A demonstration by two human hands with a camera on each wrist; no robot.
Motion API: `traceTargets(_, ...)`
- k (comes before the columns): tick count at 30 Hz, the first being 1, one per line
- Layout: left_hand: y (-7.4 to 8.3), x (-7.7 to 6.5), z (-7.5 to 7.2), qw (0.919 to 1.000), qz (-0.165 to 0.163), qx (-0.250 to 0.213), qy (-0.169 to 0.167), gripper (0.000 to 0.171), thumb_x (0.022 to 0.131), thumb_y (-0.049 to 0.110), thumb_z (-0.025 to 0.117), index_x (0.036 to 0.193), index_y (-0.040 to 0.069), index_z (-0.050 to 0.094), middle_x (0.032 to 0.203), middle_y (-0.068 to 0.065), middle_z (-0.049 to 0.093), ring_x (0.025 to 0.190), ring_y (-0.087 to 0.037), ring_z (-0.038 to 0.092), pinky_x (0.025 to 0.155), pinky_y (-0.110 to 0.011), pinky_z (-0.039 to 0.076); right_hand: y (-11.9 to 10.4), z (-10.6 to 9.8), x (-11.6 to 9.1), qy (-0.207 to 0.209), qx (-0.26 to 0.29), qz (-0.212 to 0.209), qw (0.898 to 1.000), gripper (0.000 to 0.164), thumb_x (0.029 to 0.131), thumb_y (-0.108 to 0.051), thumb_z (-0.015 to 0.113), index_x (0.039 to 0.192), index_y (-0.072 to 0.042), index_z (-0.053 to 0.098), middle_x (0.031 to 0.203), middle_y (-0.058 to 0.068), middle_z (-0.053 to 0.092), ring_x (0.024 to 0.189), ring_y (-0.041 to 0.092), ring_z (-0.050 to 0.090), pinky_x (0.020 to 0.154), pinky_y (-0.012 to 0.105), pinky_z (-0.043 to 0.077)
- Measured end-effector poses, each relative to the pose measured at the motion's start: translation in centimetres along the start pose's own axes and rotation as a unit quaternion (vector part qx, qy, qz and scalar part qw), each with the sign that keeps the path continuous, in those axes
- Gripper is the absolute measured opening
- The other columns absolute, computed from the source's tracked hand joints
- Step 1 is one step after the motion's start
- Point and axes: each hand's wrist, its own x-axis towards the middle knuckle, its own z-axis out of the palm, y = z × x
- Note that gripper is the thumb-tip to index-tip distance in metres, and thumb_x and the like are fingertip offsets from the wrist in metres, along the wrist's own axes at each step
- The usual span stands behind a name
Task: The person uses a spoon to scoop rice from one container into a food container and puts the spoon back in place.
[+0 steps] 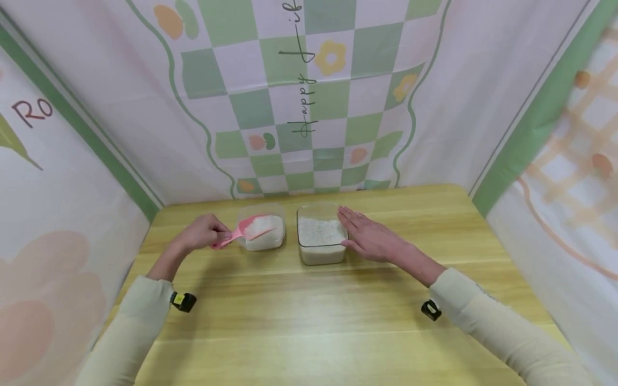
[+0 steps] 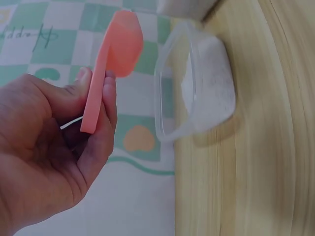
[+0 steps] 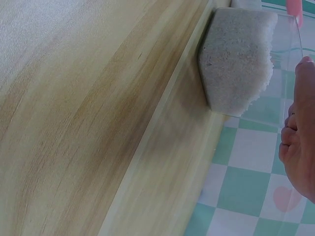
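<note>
My left hand (image 1: pixel 205 233) pinches the handle of a pink scoop (image 2: pixel 123 46) between thumb and fingers. In the head view the scoop overlaps a small clear plastic container (image 2: pixel 194 88) that holds a white grainy material (image 1: pixel 267 225). The left wrist view shows the scoop raised over that container's rim, its bowl facing away. To the right stands a clear square container (image 1: pixel 322 253), partly filled with whitish grains like rice (image 3: pixel 238 59). My right hand (image 1: pixel 369 236) lies against its right side, fingers extended along the rim.
Both containers stand side by side near the back of a wooden table (image 1: pixel 309 316). A checkered fabric backdrop (image 1: pixel 309 96) hangs just behind the table, with printed curtains on both sides. Each sleeve cuff has a small black device beside it.
</note>
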Motion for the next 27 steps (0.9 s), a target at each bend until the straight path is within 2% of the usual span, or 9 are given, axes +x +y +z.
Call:
traceTargets(4,-0.6,-0.2,-0.4,0.9995,0.002,0.031,0.011,0.028,0.098,0.006,0.055,0.077,0.003,0.074,0.053,0.003,0.048,0.049,-0.009,0.035,0.049,-0.023,0.032,0.0,0.0,-0.1,-0.003,0.005,0.000,1.000,0.072,0.106,-0.041,0.041,0.155,0.006,0.018,0.164,0.024,0.016,0.153,0.036,0.017,0.123,0.049,0.023)
traceTargets(13,-0.8,-0.4,-1.3,0.9963,-0.004,0.086,0.010,0.032,0.097,0.007,0.057,0.067,0.006,0.070,0.051,0.004,0.045,0.049,-0.010,0.036,0.052,-0.025,0.034,-0.1,0.1,-0.1,-0.001,0.008,0.004,1.000,0.072,0.106,-0.040,0.042,0.156,0.006,0.017,0.165,0.022,0.014,0.154,0.034,0.017,0.123,0.048,0.021)
traceTargets(18,-1.2,-0.3,-1.6,0.9928,-0.023,0.117,0.004,0.033,0.096,0.007,0.058,0.066,0.007,0.070,0.051,0.004,0.047,0.048,-0.009,0.037,0.052,-0.025,0.035,-0.1,0.1,-0.2,0.004,0.008,0.003,1.000,0.072,0.106,-0.041,0.042,0.155,0.007,0.019,0.164,0.024,0.018,0.153,0.034,0.019,0.123,0.048,0.023)
traceTargets(27,-1.1,-0.3,-2.0,0.9869,-0.061,0.149,-0.008,0.025,0.095,0.009,0.061,0.075,0.004,0.075,0.055,0.000,0.057,0.049,-0.009,0.041,0.052,-0.025,0.036,-0.1,0.1,-0.2,0.002,0.010,0.004,1.000,0.072,0.106,-0.041,0.041,0.155,0.006,0.018,0.164,0.023,0.016,0.153,0.034,0.018,0.123,0.048,0.023)
